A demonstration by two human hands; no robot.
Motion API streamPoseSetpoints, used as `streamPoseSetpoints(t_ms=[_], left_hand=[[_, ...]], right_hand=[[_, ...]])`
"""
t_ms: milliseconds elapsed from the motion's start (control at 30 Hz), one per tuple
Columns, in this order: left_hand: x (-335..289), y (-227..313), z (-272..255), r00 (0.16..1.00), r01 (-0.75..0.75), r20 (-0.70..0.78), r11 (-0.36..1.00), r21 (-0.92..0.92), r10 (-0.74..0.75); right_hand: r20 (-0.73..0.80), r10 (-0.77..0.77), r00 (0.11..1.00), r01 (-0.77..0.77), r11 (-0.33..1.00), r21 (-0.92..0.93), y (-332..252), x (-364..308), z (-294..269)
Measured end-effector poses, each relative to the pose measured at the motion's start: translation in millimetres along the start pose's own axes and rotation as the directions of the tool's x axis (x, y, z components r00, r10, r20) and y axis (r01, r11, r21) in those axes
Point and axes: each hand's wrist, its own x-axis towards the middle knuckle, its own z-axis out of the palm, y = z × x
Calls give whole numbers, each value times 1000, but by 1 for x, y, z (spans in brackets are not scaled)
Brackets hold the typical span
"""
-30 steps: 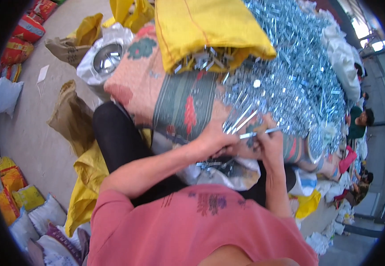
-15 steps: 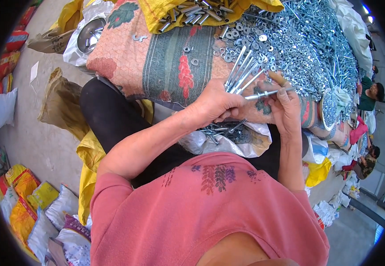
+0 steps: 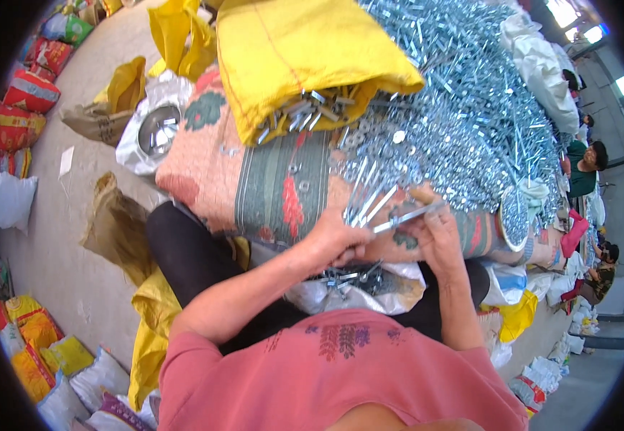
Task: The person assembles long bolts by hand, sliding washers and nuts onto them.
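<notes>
**Metal rods held in two hands over the near edge of a patterned cloth (image 3: 208, 170)**

Nearest, below the cloth's near edge, an open white sack (image 3: 317, 296) contains loose bolts (image 3: 355, 279); above that edge, the left hand (image 3: 335, 235) is closed around a fanned bundle of rods (image 3: 371, 202), free ends pointing out over the cloth; farther right along the edge, the right hand (image 3: 440, 233) has its fingers drawn together on one end of a single rod (image 3: 407, 217), which spans the space between the hands; the other end meets the left thumb, though whether it is pinched there cannot be told; a slackened left grip could spill the bundle onto the cloth or into the sack; a knock against the bundle could dislodge the single rod; on the cloth's far side, a yellow sack (image 3: 304, 50) shows metal tubes (image 3: 312, 115) at its mouth; on the cloth's right part, a heap of small metal hardware (image 3: 463, 108) might slide if the cloth were tugged; beyond the cloth's right end is a person in dark green (image 3: 583, 172).
</notes>
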Motion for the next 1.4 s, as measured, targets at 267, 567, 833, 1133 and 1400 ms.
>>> streamPoseSetpoints(t_ms=[267,567,833,1133,1400], left_hand=[[-1,-1,2,999,34,43,997,-64,-32],[-1,-15,8,982,-168,-34,949,268,184],[10,-32,3,763,-558,20,642,526,647],[10,-4,-8,981,32,183,877,-479,64],[14,-17,-8,988,90,151,699,-709,26]], right_hand=[[-8,-40,999,40,999,-17,-6,-10,8],[-11,166,986,-166,982,-87,8,-15,15],[-243,140,960,-185,967,-175,23,-26,23],[133,-97,986,165,585,-794,-1,-58,24],[97,-279,955,266,668,-695,45,-27,68]])
